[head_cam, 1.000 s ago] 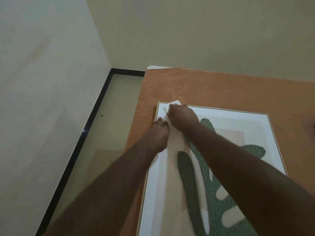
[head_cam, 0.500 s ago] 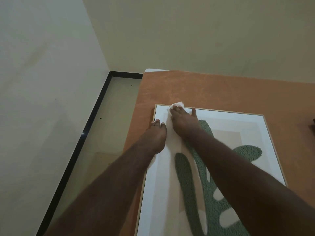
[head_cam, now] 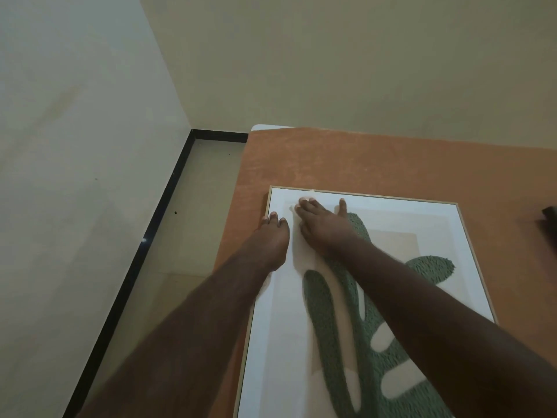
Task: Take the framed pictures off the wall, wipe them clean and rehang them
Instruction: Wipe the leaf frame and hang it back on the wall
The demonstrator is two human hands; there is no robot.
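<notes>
Wiping of framed picture point(head_cam: 376, 297) flat on orange tabletop point(head_cam: 331, 158), far-left corner in work
Right hand point(head_cam: 325, 230) nearer, fingers straight, pressing white cloth point(head_cam: 297, 236) on the glass just inside the top edge; left hand point(head_cam: 269, 242) touching the left frame edge, fingers look straight, steadying. Frame's long axis runs toward the person, so the unwiped face lies right and back of the grip. Count: one picture, one cloth, two hands, one dark object point(head_cam: 550, 220) at right edge, unclear
</notes>
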